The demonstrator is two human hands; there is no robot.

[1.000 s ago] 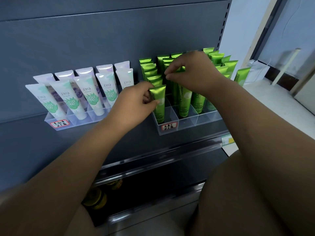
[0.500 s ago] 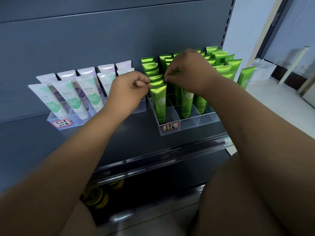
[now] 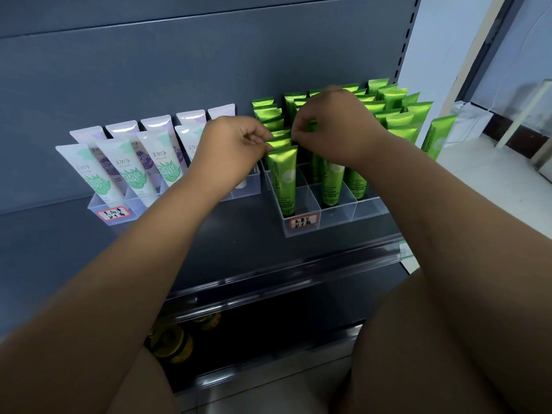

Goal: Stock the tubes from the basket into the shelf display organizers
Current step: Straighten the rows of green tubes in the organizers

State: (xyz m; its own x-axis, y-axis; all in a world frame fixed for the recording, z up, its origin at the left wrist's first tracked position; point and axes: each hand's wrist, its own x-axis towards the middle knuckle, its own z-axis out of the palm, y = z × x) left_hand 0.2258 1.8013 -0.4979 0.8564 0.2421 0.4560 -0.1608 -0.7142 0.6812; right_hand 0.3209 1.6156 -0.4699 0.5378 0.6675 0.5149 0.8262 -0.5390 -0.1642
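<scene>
Several green Chamomile tubes point(image 3: 283, 180) stand cap-down in a clear divided organizer point(image 3: 367, 209) on the right of the dark shelf. My left hand point(image 3: 233, 150) pinches the left end of the flat top of a green tube point(image 3: 279, 141) just behind the front one in the left column. My right hand point(image 3: 334, 127) pinches the right end of that same top edge. The hands hide the middle rows. The basket is out of view.
A second clear organizer point(image 3: 119, 210) at the left holds several white and lilac tubes point(image 3: 131, 171). One green tube point(image 3: 437, 141) stands outside the organizer at the shelf's right end. A clear rail point(image 3: 283, 276) runs along the shelf front; yellow-green items point(image 3: 170, 345) lie on the lower shelf.
My left hand has risen from the side of the front green tube to the top of the tube behind it. My right hand stays at the tube tops.
</scene>
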